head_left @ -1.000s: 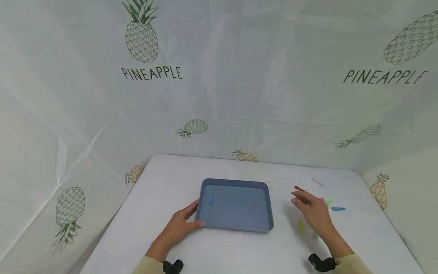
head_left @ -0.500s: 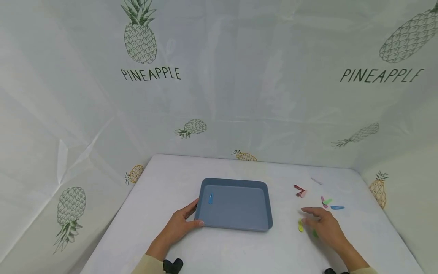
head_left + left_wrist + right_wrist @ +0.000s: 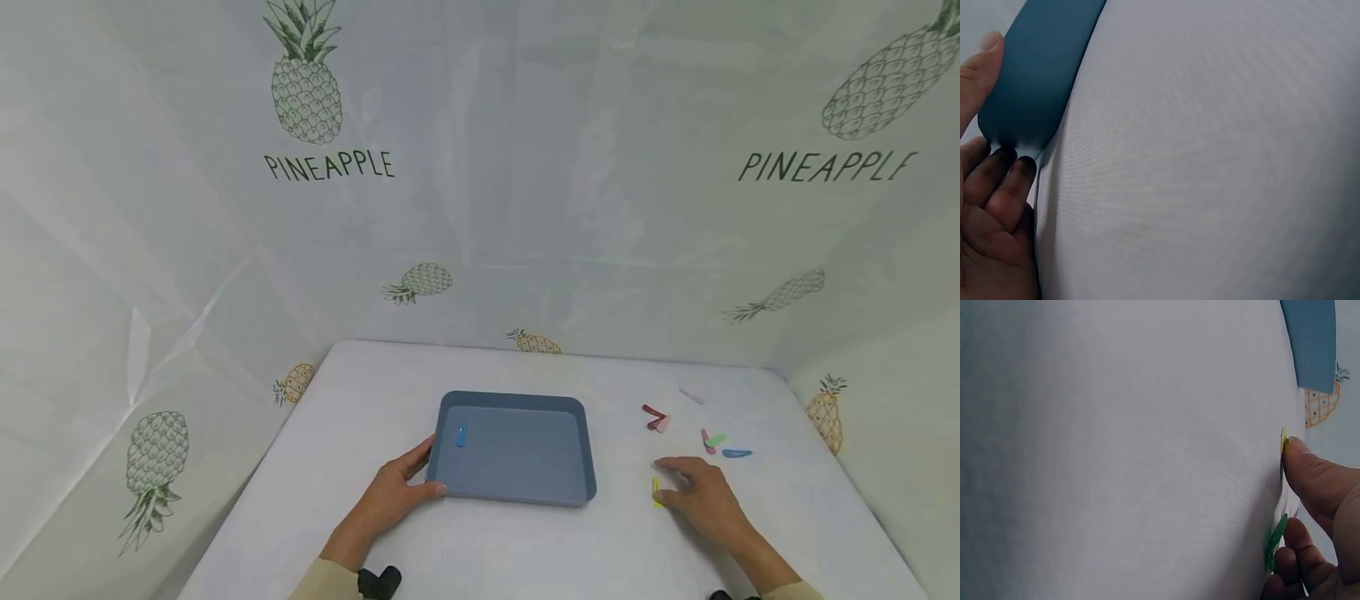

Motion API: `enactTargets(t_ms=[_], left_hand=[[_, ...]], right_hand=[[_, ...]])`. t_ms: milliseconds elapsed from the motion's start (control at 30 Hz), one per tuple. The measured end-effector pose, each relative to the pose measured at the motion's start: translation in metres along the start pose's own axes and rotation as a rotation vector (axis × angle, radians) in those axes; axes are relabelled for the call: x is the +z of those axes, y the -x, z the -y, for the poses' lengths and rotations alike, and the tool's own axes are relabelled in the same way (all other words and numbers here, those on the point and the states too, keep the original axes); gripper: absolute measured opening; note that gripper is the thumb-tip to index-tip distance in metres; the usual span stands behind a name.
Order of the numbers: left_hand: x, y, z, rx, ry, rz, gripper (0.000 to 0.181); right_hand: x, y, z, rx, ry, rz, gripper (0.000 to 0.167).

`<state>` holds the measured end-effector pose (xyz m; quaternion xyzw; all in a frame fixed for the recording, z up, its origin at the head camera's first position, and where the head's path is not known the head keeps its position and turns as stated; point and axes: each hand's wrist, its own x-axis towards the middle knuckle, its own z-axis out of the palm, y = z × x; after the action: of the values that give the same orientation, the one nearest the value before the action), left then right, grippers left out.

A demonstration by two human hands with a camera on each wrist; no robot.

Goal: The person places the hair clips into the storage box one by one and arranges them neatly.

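Observation:
My left hand (image 3: 395, 490) grips the left front corner of a blue-grey tray (image 3: 517, 498), thumb at the front rim and fingers along the left side. In the left wrist view, fingertips touch the corner of the tray (image 3: 1041, 75). Inside the tray lies a blue hair clip (image 3: 461, 436). My right hand (image 3: 708, 502) is low over the table, its thumb touching a yellow hair clip (image 3: 656, 492); a gap shows between thumb and index finger. A green hair clip (image 3: 1277, 542) sits beside the other fingers in the right wrist view; the head view hides it behind the hand.
Beyond my right hand lie red and pink hair clips (image 3: 655, 417), a pink and light green pair (image 3: 711, 442), another blue clip (image 3: 737, 453) and a pale clip (image 3: 692, 396). The white table (image 3: 375, 375) backs onto a pineapple-printed curtain (image 3: 510, 208).
My right hand has come down and towards me, from near the red clips to the yellow clip, and its thumb now touches it. My left hand stays at the tray.

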<state>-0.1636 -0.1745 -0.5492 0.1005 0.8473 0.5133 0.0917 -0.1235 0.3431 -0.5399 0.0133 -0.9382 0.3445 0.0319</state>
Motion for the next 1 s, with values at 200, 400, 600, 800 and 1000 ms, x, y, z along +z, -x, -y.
enactTargets(t_ms=[200, 400, 600, 800, 1000], left_hand=[[0.000, 0.000, -0.001, 0.005, -0.006, 0.000, 0.092], [0.000, 0.001, -0.001, 0.009, 0.000, -0.003, 0.091], [0.000, 0.002, 0.000, 0.012, -0.001, -0.008, 0.090], [0.000, 0.002, 0.002, 0.016, 0.007, -0.010, 0.090], [0.001, 0.001, 0.002, 0.026, 0.007, -0.004, 0.090]], right_hand=[[0.002, -0.002, 0.001, 0.042, 0.039, 0.000, 0.052], [0.006, -0.005, -0.004, 0.029, 0.033, -0.042, 0.040], [0.008, -0.003, -0.003, 0.023, 0.027, -0.072, 0.032], [0.008, -0.003, 0.003, 0.010, 0.036, -0.100, 0.031], [0.004, -0.011, 0.004, -0.018, 0.110, -0.116, 0.027]])
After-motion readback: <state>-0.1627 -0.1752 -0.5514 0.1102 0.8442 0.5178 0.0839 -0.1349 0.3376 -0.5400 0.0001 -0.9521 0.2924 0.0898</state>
